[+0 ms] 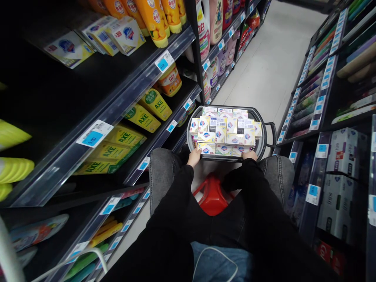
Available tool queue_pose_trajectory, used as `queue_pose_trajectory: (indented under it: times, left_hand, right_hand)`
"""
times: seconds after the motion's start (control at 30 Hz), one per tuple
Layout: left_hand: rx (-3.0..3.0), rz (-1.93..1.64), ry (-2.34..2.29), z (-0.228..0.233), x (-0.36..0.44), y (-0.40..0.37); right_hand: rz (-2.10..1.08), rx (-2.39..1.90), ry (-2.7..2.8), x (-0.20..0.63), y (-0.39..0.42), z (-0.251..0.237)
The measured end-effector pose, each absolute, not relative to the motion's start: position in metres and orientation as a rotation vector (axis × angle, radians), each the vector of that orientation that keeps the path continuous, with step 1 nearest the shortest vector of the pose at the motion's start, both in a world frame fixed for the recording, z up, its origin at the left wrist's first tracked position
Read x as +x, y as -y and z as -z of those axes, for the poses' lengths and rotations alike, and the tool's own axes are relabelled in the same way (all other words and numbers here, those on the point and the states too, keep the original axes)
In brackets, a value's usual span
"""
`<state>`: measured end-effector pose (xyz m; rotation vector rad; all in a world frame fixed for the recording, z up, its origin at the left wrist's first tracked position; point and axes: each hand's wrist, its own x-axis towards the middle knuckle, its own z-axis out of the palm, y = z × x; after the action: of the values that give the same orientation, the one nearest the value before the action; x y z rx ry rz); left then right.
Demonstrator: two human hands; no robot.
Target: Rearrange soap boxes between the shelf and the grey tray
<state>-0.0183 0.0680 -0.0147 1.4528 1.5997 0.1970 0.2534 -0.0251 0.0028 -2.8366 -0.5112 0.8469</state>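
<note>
A grey shopping basket [261, 145] with a dark rim stands on the floor between my knees, heaped with small white-and-yellow soap boxes [220, 135]. My left hand [194, 157] is closed at the basket's near left corner, its thumb against the end of the front row of boxes. At the near right corner, my right hand [249, 155] is also closed over the rim, close to the row's other end. The fingers of both hands are partly hidden by the rim and boxes. A black handle [272, 134] sticks out on the basket's right side.
Shelving [176, 37] on my left holds orange bottles [152, 21], more soap boxes [125, 34] and yellow AXE bottles [143, 117]. Shelves with packaged goods [340, 152] line the right. A red plastic stool [213, 196] shows between my legs. The aisle floor [273, 51] runs ahead.
</note>
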Motion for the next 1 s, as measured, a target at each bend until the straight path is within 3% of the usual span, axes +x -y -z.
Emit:
queue_pose_trajectory:
  times: [0.53, 0.8, 1.0]
  left_hand:
    - [1.476, -0.184, -1.621, 0.009, -0.018, -0.068]
    - [1.543, -0.348, -1.577, 0.002, -0.017, -0.058]
    - [1.870, -0.197, -1.876, -0.018, 0.008, -0.041]
  right_hand:
    - [-0.896, -2.854, 0.467, 0.252, 0.024, -0.011]
    - [-0.957, -2.868, 0.530, 0.246, 0.020, -0.020]
    - [-0.619, -2.877, 1.015, 0.216, 0.021, -0.050]
